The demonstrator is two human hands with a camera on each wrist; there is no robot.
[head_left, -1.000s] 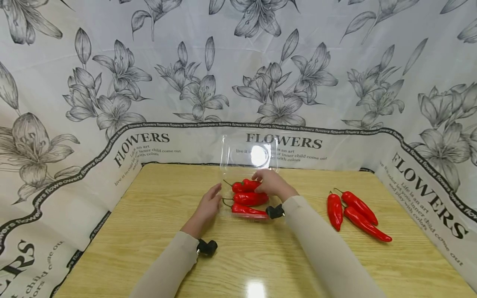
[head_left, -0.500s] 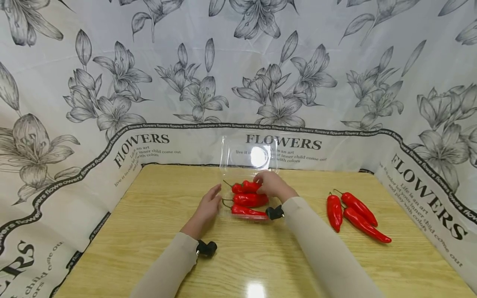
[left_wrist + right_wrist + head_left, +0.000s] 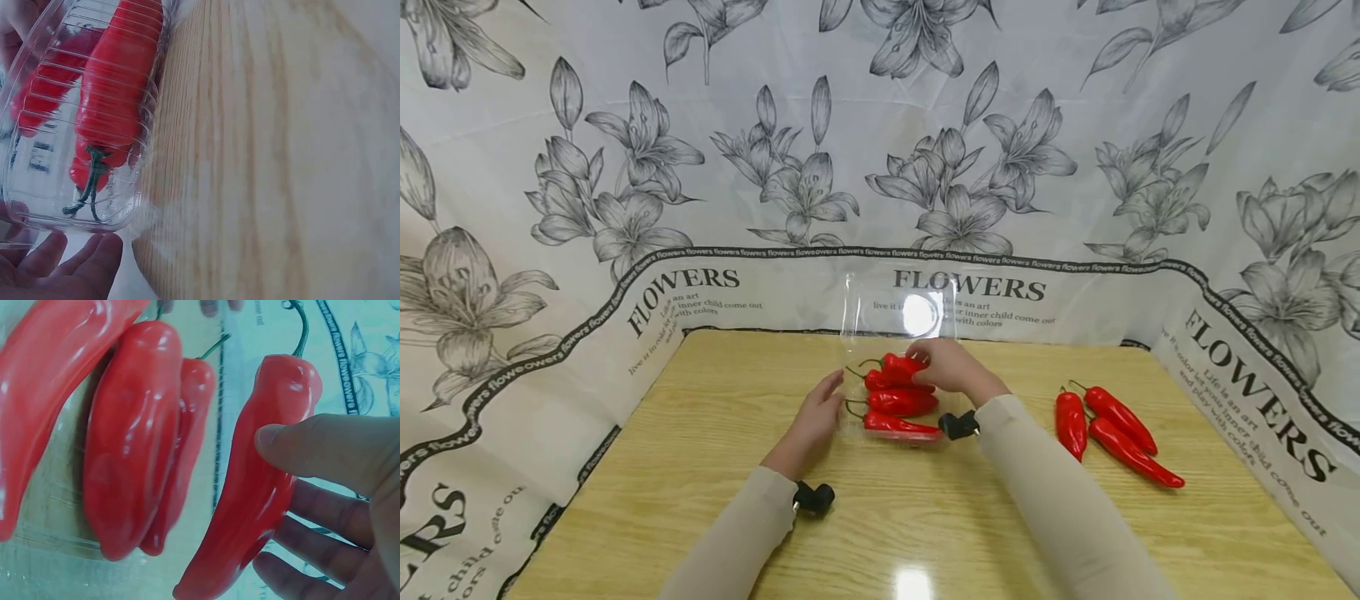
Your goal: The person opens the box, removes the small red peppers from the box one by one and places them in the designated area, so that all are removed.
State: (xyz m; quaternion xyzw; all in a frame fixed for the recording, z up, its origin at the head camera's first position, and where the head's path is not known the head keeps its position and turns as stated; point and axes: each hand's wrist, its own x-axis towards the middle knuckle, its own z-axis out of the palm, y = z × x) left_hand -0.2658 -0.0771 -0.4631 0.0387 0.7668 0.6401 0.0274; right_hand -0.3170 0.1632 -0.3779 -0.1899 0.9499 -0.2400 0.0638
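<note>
My right hand [image 3: 949,365] holds a red chili pepper [image 3: 269,444] between thumb and fingers, raised at the back of a clear plastic box. In the right wrist view its green stem points up and away. Three more red peppers [image 3: 902,403] lie side by side in the box [image 3: 75,223], stems to the left. The box's clear lid [image 3: 861,310] stands up behind, hinged back. My left hand [image 3: 820,410] is at the box's left end, fingers loosely extended; in the left wrist view its fingertips [image 3: 107,245] are against or just beside the end wall.
Three loose red peppers [image 3: 1120,417] lie on the wooden table [image 3: 722,400] to the right of my right forearm. A white cloth with flower drawings [image 3: 805,192] surrounds the table at the back and sides.
My right hand has risen slightly, bringing the held pepper up behind the other three, where it now shows separately. The left hand has stayed beside the box.
</note>
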